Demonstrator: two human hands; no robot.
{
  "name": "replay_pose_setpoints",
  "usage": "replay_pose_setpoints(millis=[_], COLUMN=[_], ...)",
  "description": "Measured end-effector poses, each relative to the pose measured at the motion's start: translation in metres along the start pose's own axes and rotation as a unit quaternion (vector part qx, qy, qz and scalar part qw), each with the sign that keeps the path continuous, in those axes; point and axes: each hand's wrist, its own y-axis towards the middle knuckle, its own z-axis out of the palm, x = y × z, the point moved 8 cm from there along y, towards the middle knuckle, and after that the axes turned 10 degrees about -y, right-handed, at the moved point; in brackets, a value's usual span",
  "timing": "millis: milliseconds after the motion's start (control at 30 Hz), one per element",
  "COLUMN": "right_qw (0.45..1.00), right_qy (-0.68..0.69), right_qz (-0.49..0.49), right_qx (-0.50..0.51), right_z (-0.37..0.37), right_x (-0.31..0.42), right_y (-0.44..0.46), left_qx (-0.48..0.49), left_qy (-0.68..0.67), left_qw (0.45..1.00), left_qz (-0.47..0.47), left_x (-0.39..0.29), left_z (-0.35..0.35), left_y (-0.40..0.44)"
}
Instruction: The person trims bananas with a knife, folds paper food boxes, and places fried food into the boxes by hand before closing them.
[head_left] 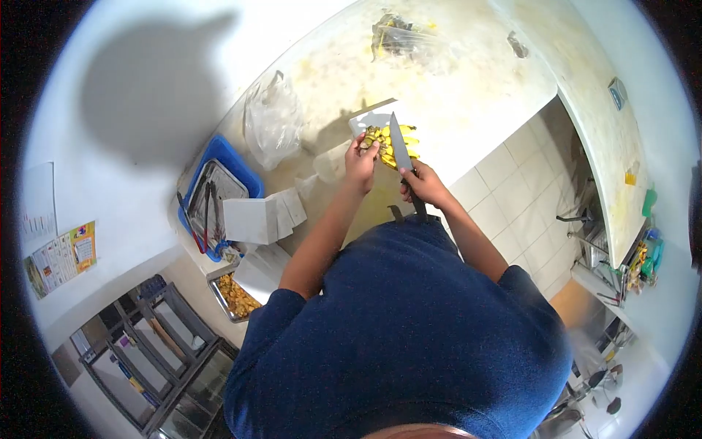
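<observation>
The small yellow bananas, bunched at their brownish stem end [385,134], are up at the near edge of the big pale table [468,80], right in front of the person. The left hand [360,170] has its fingers curled about the stem end; the right hand [426,187] is closed round the handle of a long dark-bladed knife [400,143], its blade lying across the fruit in my view. I'd guess the bunch is light, with firm skins over soft flesh that bruises under a hard squeeze, so the stem end looks the best hold (smooth skins can slide, mind you). The knife seems stiff, and only its handle is fit to grip.

A white flat board [367,119] shows just beyond the fruit. On the left, a crumpled clear plastic bag [274,124] and white boxy pieces [251,221] crowd things. The far right side of the tabletop offers more room, but its edge drops to tiled floor [504,175].
</observation>
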Motion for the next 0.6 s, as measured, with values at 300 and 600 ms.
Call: replay_pose_setpoints(millis=[300, 600], right_qw=[0.985, 0.994], right_qy=[-0.106, -0.045], right_qz=[-0.033, -0.054], right_qx=[-0.135, -0.089], right_z=[-0.047, -0.005], right_x=[-0.012, 0.002], right_y=[-0.002, 0.006], left_qx=[0.017, -0.011], left_qy=[0.031, 0.033], left_qw=[0.992, 0.989], left_qz=[0.120, 0.144], left_x=[-0.018, -0.026], left_z=[0.006, 0.008], left_y=[-0.002, -0.007])
